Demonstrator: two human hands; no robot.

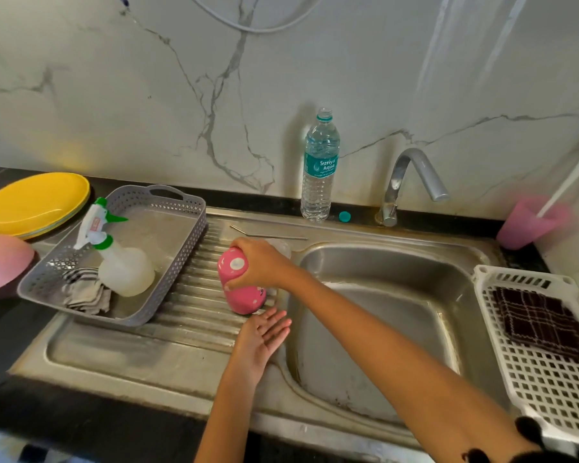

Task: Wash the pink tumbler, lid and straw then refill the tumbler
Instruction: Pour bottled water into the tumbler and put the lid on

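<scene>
The pink tumbler (pixel 244 295) stands upside down on the ribbed drainboard (pixel 194 305), just left of the sink basin. My right hand (pixel 261 262) grips it round its upturned base. My left hand (pixel 264 332) lies open, palm up, just below the tumbler's mouth. A clear lid (pixel 281 247) sits partly hidden behind my right hand. The metal straw (pixel 268 233) lies flat on the steel ledge behind it. An uncapped water bottle (pixel 320 168) stands at the wall, its teal cap (pixel 345 216) beside it.
A grey basket (pixel 184 262) holds a spray bottle (pixel 121 262) and a cloth. Yellow plates (pixel 34 203) and a pink bowl (pixel 0 262) sit far left. The tap (pixel 411 182) overhangs the sink basin (pixel 381 315). A white basket (pixel 549 379) holds a dark cloth; a pink cup (pixel 528 222) stands behind.
</scene>
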